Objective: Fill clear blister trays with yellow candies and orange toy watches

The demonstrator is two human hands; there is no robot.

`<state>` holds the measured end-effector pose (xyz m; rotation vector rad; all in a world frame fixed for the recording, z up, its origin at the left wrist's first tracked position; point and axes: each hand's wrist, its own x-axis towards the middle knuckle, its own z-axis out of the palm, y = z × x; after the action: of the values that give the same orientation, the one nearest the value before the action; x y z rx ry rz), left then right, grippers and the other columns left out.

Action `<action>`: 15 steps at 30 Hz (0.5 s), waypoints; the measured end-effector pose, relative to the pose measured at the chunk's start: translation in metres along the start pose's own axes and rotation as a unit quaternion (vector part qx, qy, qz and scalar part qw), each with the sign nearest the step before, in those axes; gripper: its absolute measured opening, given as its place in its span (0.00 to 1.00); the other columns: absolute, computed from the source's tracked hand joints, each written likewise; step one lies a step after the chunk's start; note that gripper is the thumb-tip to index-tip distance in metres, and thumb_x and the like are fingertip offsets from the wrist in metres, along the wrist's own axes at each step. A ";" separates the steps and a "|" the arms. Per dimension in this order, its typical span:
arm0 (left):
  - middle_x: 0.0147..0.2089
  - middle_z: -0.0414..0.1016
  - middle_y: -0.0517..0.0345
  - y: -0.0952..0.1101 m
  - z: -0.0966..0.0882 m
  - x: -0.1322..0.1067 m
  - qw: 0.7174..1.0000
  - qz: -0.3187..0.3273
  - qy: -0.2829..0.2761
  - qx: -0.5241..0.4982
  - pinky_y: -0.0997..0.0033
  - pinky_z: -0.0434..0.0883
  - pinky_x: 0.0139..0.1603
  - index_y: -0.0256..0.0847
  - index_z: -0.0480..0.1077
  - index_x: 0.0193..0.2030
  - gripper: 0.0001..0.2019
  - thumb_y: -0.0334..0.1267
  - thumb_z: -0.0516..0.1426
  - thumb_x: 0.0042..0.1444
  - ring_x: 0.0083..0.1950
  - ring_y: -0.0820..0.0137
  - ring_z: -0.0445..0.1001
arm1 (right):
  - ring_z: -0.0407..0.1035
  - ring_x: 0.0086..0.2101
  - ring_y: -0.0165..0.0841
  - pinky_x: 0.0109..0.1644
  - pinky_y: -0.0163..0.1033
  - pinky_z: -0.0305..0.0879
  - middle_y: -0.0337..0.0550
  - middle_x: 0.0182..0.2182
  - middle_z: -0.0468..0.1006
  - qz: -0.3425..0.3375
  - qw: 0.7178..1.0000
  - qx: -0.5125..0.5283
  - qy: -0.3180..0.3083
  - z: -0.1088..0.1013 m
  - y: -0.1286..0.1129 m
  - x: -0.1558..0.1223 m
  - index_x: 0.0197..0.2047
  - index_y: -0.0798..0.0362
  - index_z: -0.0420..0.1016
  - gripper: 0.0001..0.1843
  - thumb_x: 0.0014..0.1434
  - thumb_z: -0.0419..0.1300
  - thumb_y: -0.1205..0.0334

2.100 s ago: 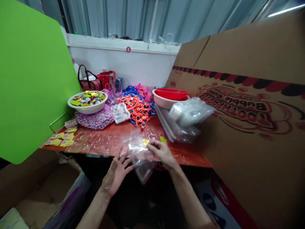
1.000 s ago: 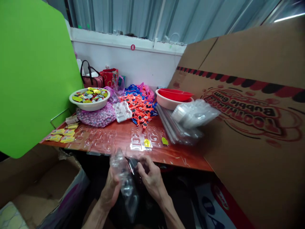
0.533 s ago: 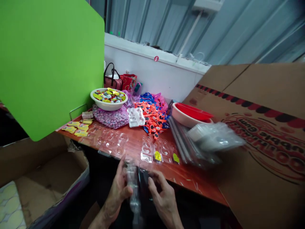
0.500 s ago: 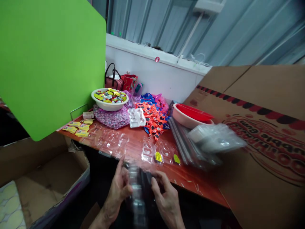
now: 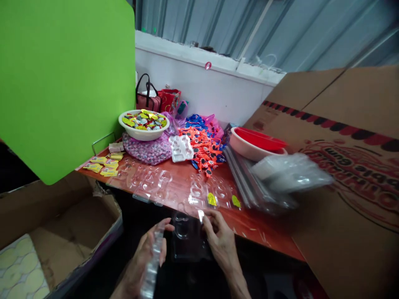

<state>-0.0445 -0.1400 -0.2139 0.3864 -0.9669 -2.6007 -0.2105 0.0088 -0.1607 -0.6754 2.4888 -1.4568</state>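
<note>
Below the front edge of the red table [image 5: 249, 226], my left hand [image 5: 149, 255] is closed on a clear plastic blister shell [image 5: 151, 270] that hangs down from it. My right hand [image 5: 218, 236] pinches the top corner of a second clear blister tray [image 5: 187, 236], held flat between the hands. Just beyond them, clear blister trays [image 5: 156, 182] lie in a row along the table front; two hold small yellow pieces [image 5: 212, 199].
A white bowl of coloured pieces [image 5: 144, 123] sits on a purple bag. Orange and blue toys [image 5: 202, 145] lie mid-table, with red and pink basins [image 5: 255, 143] and bagged plastic [image 5: 289, 174] at right. A green board stands left, a printed carton [image 5: 343, 166] right, an open box [image 5: 62, 232] lower left.
The clear plastic held together in both hands has come apart into two pieces, one in each hand. The left hand dropped lower and left; the view shifted slightly.
</note>
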 end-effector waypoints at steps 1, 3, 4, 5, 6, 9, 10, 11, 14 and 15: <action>0.51 0.76 0.43 0.000 0.003 -0.004 1.000 -0.013 0.000 0.020 0.76 0.59 0.23 0.44 0.71 0.61 0.34 0.65 0.56 0.56 0.23 0.81 0.60 | 0.69 0.27 0.32 0.32 0.34 0.64 0.38 0.26 0.74 -0.004 1.000 -0.002 0.001 0.003 0.000 0.003 0.46 0.53 0.70 0.23 0.62 0.56 0.41; 0.52 0.76 0.43 0.004 0.008 -0.009 0.998 -0.034 0.013 0.053 0.76 0.59 0.24 0.43 0.71 0.62 0.34 0.63 0.58 0.56 0.24 0.80 0.60 | 0.68 0.27 0.31 0.33 0.34 0.63 0.37 0.25 0.72 -0.015 1.000 -0.003 0.008 0.005 0.000 0.012 0.45 0.54 0.69 0.22 0.62 0.56 0.42; 0.53 0.76 0.43 0.008 0.012 -0.010 0.997 -0.038 0.017 0.068 0.76 0.59 0.24 0.42 0.71 0.62 0.34 0.62 0.59 0.56 0.25 0.81 0.59 | 0.68 0.27 0.31 0.33 0.35 0.63 0.36 0.24 0.72 -0.019 1.000 0.001 0.010 0.005 0.001 0.018 0.44 0.53 0.69 0.22 0.62 0.56 0.42; 0.54 0.75 0.42 0.011 0.015 -0.009 0.996 -0.040 0.017 0.082 0.77 0.59 0.24 0.42 0.71 0.62 0.34 0.62 0.60 0.56 0.25 0.81 0.59 | 0.68 0.27 0.31 0.34 0.35 0.63 0.36 0.25 0.72 -0.022 1.000 0.007 0.010 0.005 0.003 0.025 0.44 0.53 0.69 0.21 0.62 0.56 0.43; 0.55 0.74 0.41 0.013 0.019 -0.006 0.995 -0.042 0.012 0.095 0.77 0.58 0.24 0.41 0.70 0.62 0.34 0.61 0.60 0.55 0.25 0.82 0.59 | 0.68 0.27 0.31 0.34 0.35 0.63 0.37 0.25 0.72 -0.025 1.000 0.015 0.008 0.006 0.004 0.032 0.44 0.53 0.69 0.21 0.61 0.56 0.43; 0.58 0.73 0.39 0.013 0.028 0.010 0.992 -0.049 -0.018 0.111 0.79 0.54 0.22 0.40 0.69 0.63 0.35 0.61 0.61 0.55 0.24 0.84 0.57 | 0.70 0.29 0.33 0.36 0.36 0.64 0.38 0.26 0.73 -0.040 0.999 0.022 0.030 0.010 0.009 0.055 0.44 0.53 0.68 0.20 0.60 0.56 0.44; 0.58 0.73 0.38 0.012 0.030 0.017 0.992 -0.050 -0.022 0.111 0.79 0.54 0.22 0.41 0.68 0.64 0.35 0.60 0.60 0.56 0.23 0.84 0.57 | 0.70 0.29 0.33 0.36 0.36 0.64 0.38 0.26 0.73 -0.046 0.998 0.014 0.048 0.012 0.011 0.063 0.43 0.53 0.68 0.20 0.60 0.56 0.44; 0.57 0.73 0.39 0.010 0.032 0.024 0.992 -0.050 -0.022 0.110 0.79 0.54 0.22 0.41 0.67 0.65 0.34 0.60 0.60 0.57 0.23 0.84 0.58 | 0.70 0.29 0.33 0.37 0.37 0.63 0.38 0.26 0.73 -0.050 0.997 0.001 0.061 0.014 0.014 0.071 0.43 0.53 0.69 0.20 0.59 0.56 0.44; 0.53 0.76 0.41 0.004 0.032 0.042 0.994 -0.042 0.000 0.105 0.79 0.57 0.23 0.42 0.64 0.67 0.34 0.57 0.59 0.59 0.23 0.83 0.59 | 0.69 0.29 0.35 0.36 0.38 0.63 0.40 0.27 0.74 -0.052 0.996 -0.047 0.048 0.016 0.018 0.091 0.46 0.55 0.71 0.22 0.59 0.57 0.44; 0.51 0.76 0.43 0.003 0.031 0.047 0.994 -0.040 0.008 0.104 0.79 0.57 0.23 0.41 0.64 0.67 0.34 0.57 0.60 0.59 0.23 0.83 0.59 | 0.70 0.30 0.35 0.36 0.38 0.63 0.42 0.28 0.75 -0.056 0.996 -0.062 0.032 0.014 0.020 0.096 0.48 0.56 0.72 0.24 0.59 0.57 0.44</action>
<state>-0.0980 -0.1426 -0.1956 0.5074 -1.2447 -2.5700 -0.2955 -0.0390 -0.1778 -0.8168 2.6464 -1.3905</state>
